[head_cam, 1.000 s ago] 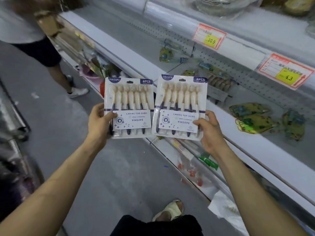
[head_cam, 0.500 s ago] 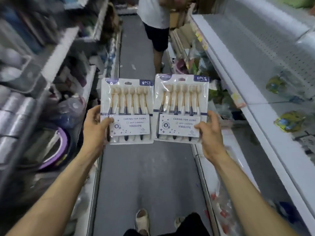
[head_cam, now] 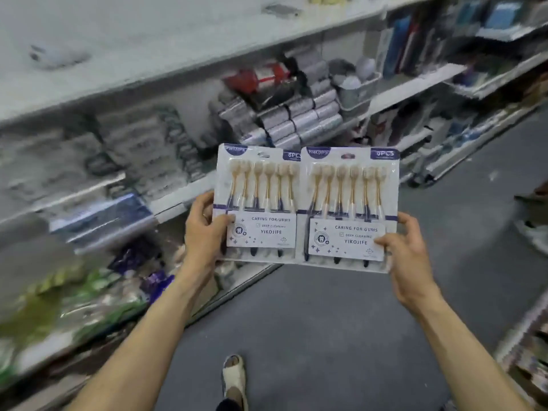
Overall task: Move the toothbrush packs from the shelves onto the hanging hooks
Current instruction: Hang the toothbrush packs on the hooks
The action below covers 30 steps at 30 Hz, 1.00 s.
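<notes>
Grey floor (head_cam: 326, 321) stretches beneath and beyond both hands, an aisle between store shelving. The left hand (head_cam: 204, 232) grips the left toothbrush pack (head_cam: 261, 203) by its outer edge, thumb on the front. The right hand (head_cam: 409, 256) pinches the right toothbrush pack (head_cam: 350, 209) at its lower outer corner. Both packs are held upright side by side, inner edges meeting. White shelves (head_cam: 178, 54) rise behind the left hand, blurred, with silver rolls (head_cam: 302, 120) above the packs and green packets (head_cam: 59, 307) under the left forearm. A sandalled foot (head_cam: 234, 378) shows below the hands.
</notes>
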Motion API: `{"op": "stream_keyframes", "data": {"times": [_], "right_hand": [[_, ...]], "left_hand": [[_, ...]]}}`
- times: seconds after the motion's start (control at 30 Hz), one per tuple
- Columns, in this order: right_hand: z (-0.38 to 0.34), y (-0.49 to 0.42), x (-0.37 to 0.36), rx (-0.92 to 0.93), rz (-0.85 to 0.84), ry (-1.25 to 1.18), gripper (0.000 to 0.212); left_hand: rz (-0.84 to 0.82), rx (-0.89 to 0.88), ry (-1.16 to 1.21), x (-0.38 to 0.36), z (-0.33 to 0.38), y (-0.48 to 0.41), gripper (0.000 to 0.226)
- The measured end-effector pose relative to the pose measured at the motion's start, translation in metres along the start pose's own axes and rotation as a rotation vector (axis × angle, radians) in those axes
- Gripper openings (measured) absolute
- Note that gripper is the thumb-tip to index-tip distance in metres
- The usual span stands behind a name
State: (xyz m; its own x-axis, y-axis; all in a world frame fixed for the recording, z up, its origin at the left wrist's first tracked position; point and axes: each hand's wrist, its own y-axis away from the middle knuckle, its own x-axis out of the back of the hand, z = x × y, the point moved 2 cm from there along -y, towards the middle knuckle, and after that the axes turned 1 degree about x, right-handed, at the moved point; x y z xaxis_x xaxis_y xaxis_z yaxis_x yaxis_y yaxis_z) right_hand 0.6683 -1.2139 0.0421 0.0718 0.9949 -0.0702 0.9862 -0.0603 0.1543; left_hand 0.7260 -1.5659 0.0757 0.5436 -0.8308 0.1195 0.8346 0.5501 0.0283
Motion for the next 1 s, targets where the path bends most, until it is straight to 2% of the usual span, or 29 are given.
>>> {"op": "stream_keyframes", "data": {"times": [0.17,0.3,0.5,0.7,1.0], "right_hand": [[0.001,0.037,-0.121,0.029,-0.249,0.075,0.047],[0.004,0.091,-0.219,0.031,-0.457,0.11,0.049],[0.012,0.205,-0.363,0.029,-0.65,0.064,0.047],[0.033,0.328,-0.491,0.031,-0.739,0.037,0.051],[0.036,0.443,-0.645,0.013,-0.95,0.016,0.053]], "left_hand": [[0.304,-0.007,0.057,0.144,-0.008,0.055,0.047],[0.483,-0.01,0.105,0.258,-0.021,0.103,0.049],[0.722,0.032,0.163,0.441,-0.043,0.188,0.051],[0.881,0.001,0.206,0.606,-0.052,0.251,0.051],[1.019,-0.084,0.195,0.776,-0.055,0.292,0.049]]}}
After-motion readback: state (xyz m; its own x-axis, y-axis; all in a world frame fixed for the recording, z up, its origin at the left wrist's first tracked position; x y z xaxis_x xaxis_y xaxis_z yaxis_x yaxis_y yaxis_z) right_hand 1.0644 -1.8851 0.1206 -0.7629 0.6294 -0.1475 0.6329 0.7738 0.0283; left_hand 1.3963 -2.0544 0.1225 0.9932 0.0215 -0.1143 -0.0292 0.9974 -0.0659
